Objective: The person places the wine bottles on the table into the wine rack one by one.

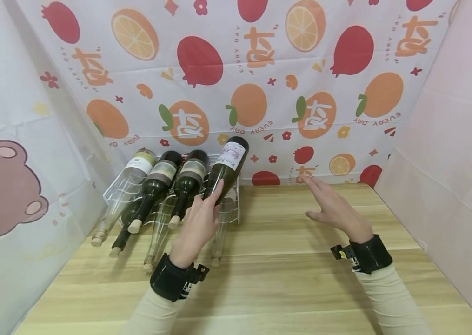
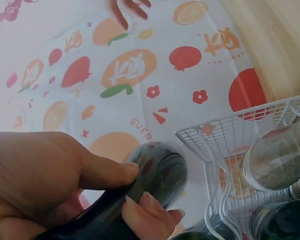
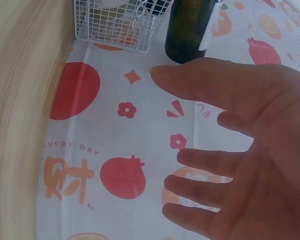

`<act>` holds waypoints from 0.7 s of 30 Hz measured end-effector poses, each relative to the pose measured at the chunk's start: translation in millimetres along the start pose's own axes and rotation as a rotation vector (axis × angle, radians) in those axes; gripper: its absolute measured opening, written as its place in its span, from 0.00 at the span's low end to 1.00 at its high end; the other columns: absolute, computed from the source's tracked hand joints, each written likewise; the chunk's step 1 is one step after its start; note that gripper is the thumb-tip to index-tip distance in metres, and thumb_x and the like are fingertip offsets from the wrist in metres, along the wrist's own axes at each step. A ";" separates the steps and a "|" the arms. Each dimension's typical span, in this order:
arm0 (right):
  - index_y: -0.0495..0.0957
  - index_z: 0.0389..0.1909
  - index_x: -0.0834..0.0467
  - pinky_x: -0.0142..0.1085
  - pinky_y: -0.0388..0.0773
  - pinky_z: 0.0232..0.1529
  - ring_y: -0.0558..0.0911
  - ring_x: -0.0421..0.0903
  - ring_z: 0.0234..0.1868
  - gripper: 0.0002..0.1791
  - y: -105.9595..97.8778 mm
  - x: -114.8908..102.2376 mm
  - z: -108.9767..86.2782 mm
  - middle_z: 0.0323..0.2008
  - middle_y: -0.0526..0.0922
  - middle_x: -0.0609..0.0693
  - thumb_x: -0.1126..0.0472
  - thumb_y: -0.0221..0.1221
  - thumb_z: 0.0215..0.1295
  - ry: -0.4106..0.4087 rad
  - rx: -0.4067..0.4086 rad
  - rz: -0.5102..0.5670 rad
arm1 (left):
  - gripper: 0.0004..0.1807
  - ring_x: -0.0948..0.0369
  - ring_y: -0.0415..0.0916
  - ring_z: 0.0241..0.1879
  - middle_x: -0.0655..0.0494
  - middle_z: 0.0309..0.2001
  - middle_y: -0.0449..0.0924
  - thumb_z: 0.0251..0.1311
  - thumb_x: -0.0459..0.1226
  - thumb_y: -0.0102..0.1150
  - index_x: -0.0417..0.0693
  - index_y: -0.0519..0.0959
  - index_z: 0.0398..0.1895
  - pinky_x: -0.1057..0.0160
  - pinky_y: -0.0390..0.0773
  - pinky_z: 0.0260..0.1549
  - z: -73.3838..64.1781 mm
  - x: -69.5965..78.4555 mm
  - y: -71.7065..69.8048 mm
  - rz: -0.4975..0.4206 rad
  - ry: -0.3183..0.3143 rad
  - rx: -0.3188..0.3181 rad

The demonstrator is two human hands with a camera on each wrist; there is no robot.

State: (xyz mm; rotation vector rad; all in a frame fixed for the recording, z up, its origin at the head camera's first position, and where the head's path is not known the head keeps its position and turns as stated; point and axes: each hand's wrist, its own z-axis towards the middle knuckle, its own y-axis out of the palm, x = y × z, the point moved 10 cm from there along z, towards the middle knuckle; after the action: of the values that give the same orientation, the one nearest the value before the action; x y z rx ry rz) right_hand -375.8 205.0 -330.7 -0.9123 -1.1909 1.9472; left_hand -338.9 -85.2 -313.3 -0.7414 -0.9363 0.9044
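My left hand grips a dark green wine bottle by its neck end. This bottle has a white and purple label and tilts with its base up and away, over the right end of a white wire wine rack. In the left wrist view the thumb and fingers wrap round the bottle. My right hand hovers above the table to the right, its fingers extended and holding nothing. The right wrist view shows the palm with spread fingers, near the bottle's base.
Several corked bottles lie in the rack, among them a clear one at the left and a dark one in the upper row. The wooden table meets a fruit-print cloth behind and pale cloth walls at both sides.
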 end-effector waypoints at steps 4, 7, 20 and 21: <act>0.54 0.80 0.60 0.63 0.67 0.72 0.65 0.68 0.76 0.56 0.1 -1.3 -0.8 0.76 0.63 0.67 0.67 0.76 0.53 -0.013 -0.007 0.009 | 0.37 0.44 0.74 0.31 0.27 0.44 0.79 0.72 0.31 0.56 0.55 0.59 0.82 0.53 0.72 0.22 3.1 -5.3 5.6 0.000 -0.028 -0.029; 0.55 0.80 0.60 0.62 0.67 0.72 0.66 0.67 0.75 0.56 -0.2 -3.8 -0.9 0.76 0.64 0.66 0.67 0.77 0.52 -0.032 -0.004 0.013 | 0.37 0.43 0.75 0.33 0.26 0.46 0.80 0.71 0.30 0.55 0.55 0.59 0.81 0.52 0.73 0.23 4.7 -7.6 8.2 -0.002 -0.037 -0.038; 0.52 0.81 0.57 0.63 0.67 0.71 0.66 0.67 0.75 0.59 4.2 -3.3 -1.6 0.78 0.62 0.63 0.67 0.77 0.52 -0.027 -0.034 0.042 | 0.46 0.42 0.73 0.40 0.24 0.57 0.77 0.63 0.24 0.56 0.51 0.53 0.83 0.58 0.67 0.22 11.1 -13.1 27.4 -0.007 -0.102 -0.154; 0.52 0.82 0.57 0.63 0.67 0.71 0.65 0.66 0.76 0.59 4.9 -3.2 -1.5 0.79 0.62 0.62 0.67 0.77 0.52 -0.025 -0.038 0.044 | 0.47 0.42 0.72 0.41 0.24 0.58 0.76 0.63 0.24 0.57 0.51 0.52 0.84 0.58 0.67 0.23 11.1 -12.9 28.2 -0.011 -0.110 -0.165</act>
State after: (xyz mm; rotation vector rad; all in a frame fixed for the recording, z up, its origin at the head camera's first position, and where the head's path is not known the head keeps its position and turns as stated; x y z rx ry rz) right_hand -373.7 201.3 -335.0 -0.9440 -1.2359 1.9821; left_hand -361.7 -82.9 -336.9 -0.8318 -1.1215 0.8725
